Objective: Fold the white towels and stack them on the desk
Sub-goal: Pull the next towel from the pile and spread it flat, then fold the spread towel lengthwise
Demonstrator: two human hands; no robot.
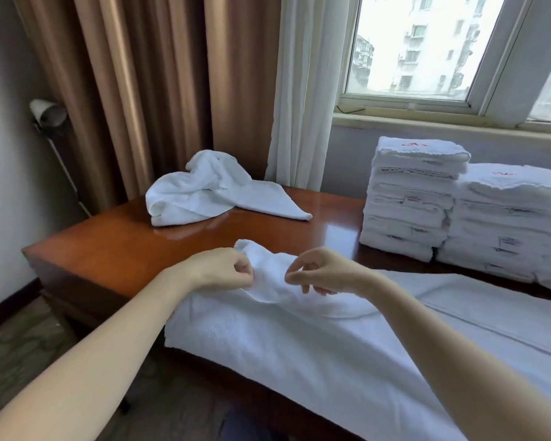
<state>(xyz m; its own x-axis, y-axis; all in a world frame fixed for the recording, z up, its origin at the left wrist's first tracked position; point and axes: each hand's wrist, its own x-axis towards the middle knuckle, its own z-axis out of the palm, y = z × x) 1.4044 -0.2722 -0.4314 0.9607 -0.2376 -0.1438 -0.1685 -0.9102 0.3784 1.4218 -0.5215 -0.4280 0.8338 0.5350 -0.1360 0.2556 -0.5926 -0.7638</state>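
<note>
1. Backdrop: 1 brown curtain (124, 90) at L, 1 sheer curtain (303, 90) at ctr, 1 window (427, 43) at R.

2. Tabletop (109, 249): qty 1, glossy red-brown wood. It carries all the towels.

3. Spread towel (299, 361): qty 1, white, lying along the near edge of the tabletop. Long axis runs L to R, approx. parallel to that edge, and the R end leaves the frame. The L end sits at the near edge, in front of both hands. The L far corner is lifted off the flat part and points up and away, toward the window.

4. Folded stacks: qty 2, side by side and touching, at the far R of the tabletop under the window sill. The taller stack (411, 198) stands L of the lower stack (506, 224). Red marks show on both top towels. No. of towels per stack cannot be told for certain.

5. Crumpled towel (210, 192): qty 1, unfolded, at the far L of the tabletop, just in front of the curtains. One flat tail points R. It is well apart from the stacks.

6. Hands: qty 2, both bare, at the lifted corner of the spread towel.
- Left hand (223, 267): fingers curled, grip closed on the cloth at the corner's L side.
- Right hand (318, 272): thumb and forefinger pinch the cloth at the corner's R side; other fingers loosely curled.
</note>
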